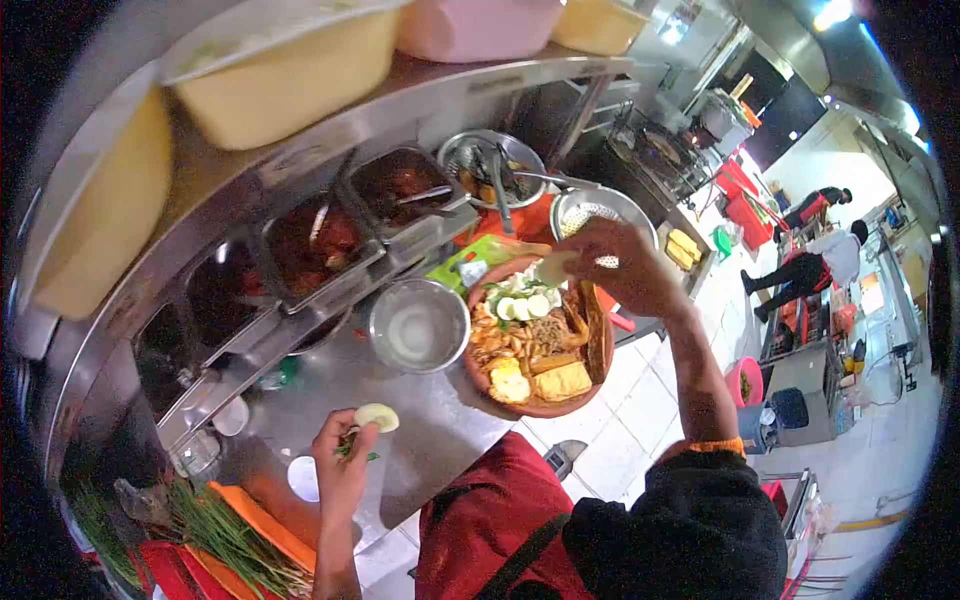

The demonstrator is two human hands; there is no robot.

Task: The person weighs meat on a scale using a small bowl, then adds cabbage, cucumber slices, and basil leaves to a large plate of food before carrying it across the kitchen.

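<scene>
My left hand [343, 455], low over the steel counter, pinches a pale round cucumber slice [377, 417]. Some green leaves [347, 442] are tucked in its fingers. My right hand [625, 270] reaches over the top edge of a brown clay plate [472, 368], fingers closed on a thin pale slice [556, 266] that looks like cucumber. On the plate, several cucumber slices [522, 308] lie overlapped beside noodles [493, 343], a minced topping [548, 336], a golden block of fried tofu [562, 381] and a yellow-white piece [509, 383], perhaps egg.
An empty-looking metal bowl [419, 325] stands left of the plate. Steel bins of red sauce [320, 245] line the counter, under a shelf with plastic tubs [290, 75]. Strainer bowls [603, 210] sit behind. Green stalks [215, 525] lie lower left. Two people [825, 262] work at far right.
</scene>
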